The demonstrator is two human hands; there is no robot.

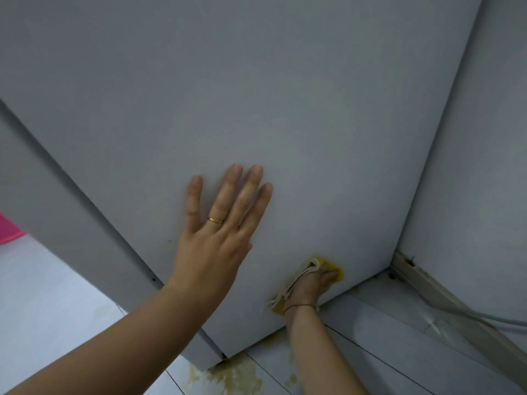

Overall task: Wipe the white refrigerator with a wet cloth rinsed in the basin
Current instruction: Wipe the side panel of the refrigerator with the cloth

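The white refrigerator (256, 95) fills most of the view; I look down its side panel to the floor. My left hand (219, 223) lies flat against that panel with fingers straight and spread, a gold ring on one finger. Low down near the panel's bottom right corner, my right hand (312, 286) presses a folded yellow cloth (333, 267) against the panel. The cloth's striped pale edge shows left of the hand, and its yellow part shows beyond the fingers. How the right fingers lie on the cloth is hard to make out.
A pink basin (10, 230) peeks in at the left edge on the floor. The tiled floor (370, 352) has yellowish stains (236, 377) by the refrigerator's bottom corner. A wall (479, 166) stands right, with a wooden strip (422, 277) and a grey hose (490, 320) along its base.
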